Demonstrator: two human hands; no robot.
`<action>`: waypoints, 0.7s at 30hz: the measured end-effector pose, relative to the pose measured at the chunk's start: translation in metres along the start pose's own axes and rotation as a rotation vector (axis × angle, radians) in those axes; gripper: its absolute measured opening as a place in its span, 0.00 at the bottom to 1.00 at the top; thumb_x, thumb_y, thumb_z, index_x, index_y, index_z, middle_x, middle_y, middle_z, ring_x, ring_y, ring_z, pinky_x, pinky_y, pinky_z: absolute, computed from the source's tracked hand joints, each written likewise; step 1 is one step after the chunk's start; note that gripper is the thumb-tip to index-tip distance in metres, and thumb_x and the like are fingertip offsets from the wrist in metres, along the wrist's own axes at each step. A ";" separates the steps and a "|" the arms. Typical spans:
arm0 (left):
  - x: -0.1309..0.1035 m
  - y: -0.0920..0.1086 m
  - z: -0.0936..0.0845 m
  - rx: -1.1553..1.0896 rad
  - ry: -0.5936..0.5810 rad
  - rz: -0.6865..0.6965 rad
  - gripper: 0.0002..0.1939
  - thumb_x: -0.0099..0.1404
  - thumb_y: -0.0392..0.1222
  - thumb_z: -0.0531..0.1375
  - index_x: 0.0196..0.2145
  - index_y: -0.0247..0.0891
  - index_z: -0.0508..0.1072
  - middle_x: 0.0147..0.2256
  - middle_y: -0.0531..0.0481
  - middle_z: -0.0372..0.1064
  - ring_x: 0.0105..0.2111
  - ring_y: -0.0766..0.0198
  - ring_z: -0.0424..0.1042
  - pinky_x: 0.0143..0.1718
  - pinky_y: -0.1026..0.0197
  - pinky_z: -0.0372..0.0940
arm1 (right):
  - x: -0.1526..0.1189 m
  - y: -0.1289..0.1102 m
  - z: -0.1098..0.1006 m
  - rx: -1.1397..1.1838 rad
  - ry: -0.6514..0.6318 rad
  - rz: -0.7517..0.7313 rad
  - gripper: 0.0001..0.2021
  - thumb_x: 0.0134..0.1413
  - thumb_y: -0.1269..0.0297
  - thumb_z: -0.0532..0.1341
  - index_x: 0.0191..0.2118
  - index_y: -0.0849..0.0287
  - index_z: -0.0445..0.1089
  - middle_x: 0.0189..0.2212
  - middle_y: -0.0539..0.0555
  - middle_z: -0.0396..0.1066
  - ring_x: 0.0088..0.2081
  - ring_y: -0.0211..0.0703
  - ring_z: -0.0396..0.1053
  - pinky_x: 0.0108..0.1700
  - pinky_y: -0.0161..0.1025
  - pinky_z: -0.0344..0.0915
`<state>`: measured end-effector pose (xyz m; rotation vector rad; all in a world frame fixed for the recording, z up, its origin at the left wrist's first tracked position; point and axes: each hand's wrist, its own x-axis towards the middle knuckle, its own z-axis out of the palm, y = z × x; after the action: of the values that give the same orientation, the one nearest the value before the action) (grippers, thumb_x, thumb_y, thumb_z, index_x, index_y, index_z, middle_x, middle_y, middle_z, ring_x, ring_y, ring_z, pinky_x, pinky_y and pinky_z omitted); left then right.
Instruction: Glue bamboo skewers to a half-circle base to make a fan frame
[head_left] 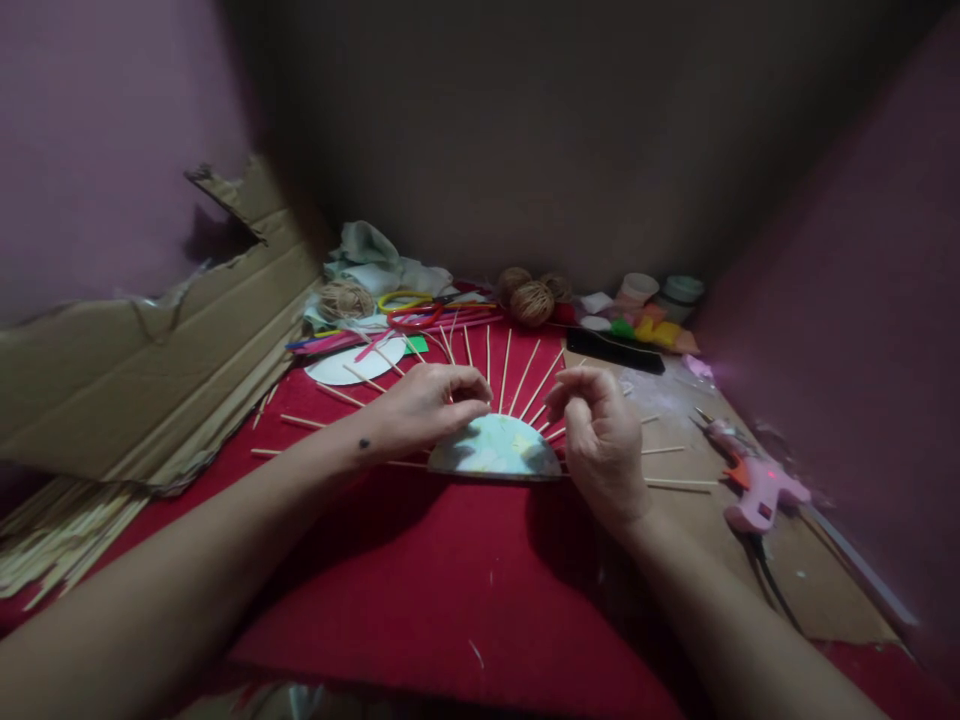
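Pale half-disc [496,447] with fanned sticks [504,372] on red surface [450,590], left hand [442,402] and right hand [606,445] loosely curled at either side, any grasp unclear

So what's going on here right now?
A person's left hand and right hand hover over a pale half-disc, with thin sticks fanning out around its curved edge. Whether either hand holds anything is unclear. It all lies on a red surface, and a pink glue gun rests off to the right.
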<state>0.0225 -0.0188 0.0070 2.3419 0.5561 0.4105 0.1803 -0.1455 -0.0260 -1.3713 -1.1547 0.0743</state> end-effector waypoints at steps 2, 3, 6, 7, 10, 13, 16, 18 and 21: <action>0.000 -0.004 -0.001 0.124 -0.090 0.030 0.19 0.57 0.49 0.62 0.44 0.35 0.73 0.39 0.43 0.70 0.40 0.55 0.67 0.40 0.58 0.60 | -0.001 -0.003 -0.003 0.052 0.023 0.032 0.05 0.55 0.70 0.55 0.38 0.57 0.63 0.27 0.48 0.68 0.25 0.34 0.66 0.27 0.35 0.65; 0.000 -0.005 0.000 0.186 -0.157 0.040 0.27 0.55 0.51 0.64 0.49 0.35 0.70 0.43 0.41 0.69 0.44 0.52 0.64 0.43 0.56 0.60 | -0.001 -0.005 -0.005 0.073 0.037 0.059 0.03 0.55 0.68 0.57 0.37 0.57 0.63 0.26 0.47 0.68 0.24 0.33 0.66 0.27 0.34 0.65; -0.004 -0.002 0.003 0.341 -0.325 0.048 0.45 0.48 0.52 0.69 0.60 0.35 0.59 0.52 0.37 0.62 0.50 0.47 0.58 0.48 0.52 0.57 | 0.000 -0.010 -0.012 0.106 0.040 0.156 0.05 0.56 0.65 0.59 0.30 0.57 0.63 0.19 0.44 0.67 0.19 0.31 0.65 0.22 0.31 0.62; -0.006 -0.001 0.005 0.374 -0.344 0.060 0.47 0.47 0.51 0.70 0.61 0.35 0.56 0.53 0.37 0.60 0.50 0.47 0.57 0.49 0.52 0.56 | 0.001 -0.011 -0.014 0.116 0.034 0.179 0.06 0.56 0.64 0.60 0.30 0.57 0.62 0.18 0.43 0.67 0.18 0.31 0.64 0.21 0.31 0.61; -0.010 0.003 0.007 0.415 -0.327 0.091 0.45 0.47 0.47 0.70 0.59 0.37 0.58 0.52 0.39 0.59 0.50 0.48 0.56 0.49 0.52 0.55 | 0.000 -0.014 -0.018 0.123 0.004 0.193 0.10 0.58 0.62 0.59 0.27 0.57 0.62 0.16 0.43 0.66 0.17 0.30 0.62 0.22 0.30 0.60; -0.012 0.005 0.004 0.377 -0.340 0.112 0.32 0.52 0.45 0.68 0.53 0.37 0.63 0.49 0.41 0.59 0.47 0.51 0.57 0.46 0.55 0.56 | -0.003 -0.013 -0.017 0.057 -0.077 0.146 0.17 0.62 0.59 0.54 0.22 0.58 0.62 0.16 0.45 0.64 0.19 0.30 0.62 0.23 0.31 0.60; -0.013 0.004 0.000 0.334 -0.354 0.171 0.23 0.58 0.47 0.64 0.49 0.38 0.65 0.45 0.44 0.60 0.45 0.54 0.58 0.44 0.57 0.56 | -0.006 -0.008 -0.012 0.070 -0.137 0.126 0.12 0.61 0.61 0.55 0.26 0.57 0.63 0.19 0.46 0.65 0.20 0.31 0.62 0.23 0.32 0.59; -0.012 0.003 -0.002 0.343 -0.333 0.191 0.23 0.60 0.48 0.62 0.51 0.40 0.64 0.46 0.44 0.60 0.45 0.54 0.58 0.45 0.56 0.56 | -0.006 -0.005 -0.010 0.128 -0.135 0.153 0.05 0.58 0.64 0.58 0.31 0.57 0.63 0.21 0.45 0.67 0.20 0.31 0.63 0.22 0.32 0.60; -0.011 -0.001 0.000 0.403 -0.313 0.155 0.31 0.57 0.51 0.64 0.55 0.42 0.61 0.49 0.42 0.60 0.47 0.51 0.57 0.47 0.52 0.55 | -0.003 -0.005 -0.011 0.182 -0.094 0.221 0.06 0.56 0.64 0.59 0.31 0.56 0.62 0.17 0.43 0.66 0.16 0.31 0.61 0.18 0.31 0.58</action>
<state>0.0125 -0.0235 0.0049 2.7759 0.3288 -0.0089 0.1831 -0.1571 -0.0212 -1.3389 -1.0422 0.3966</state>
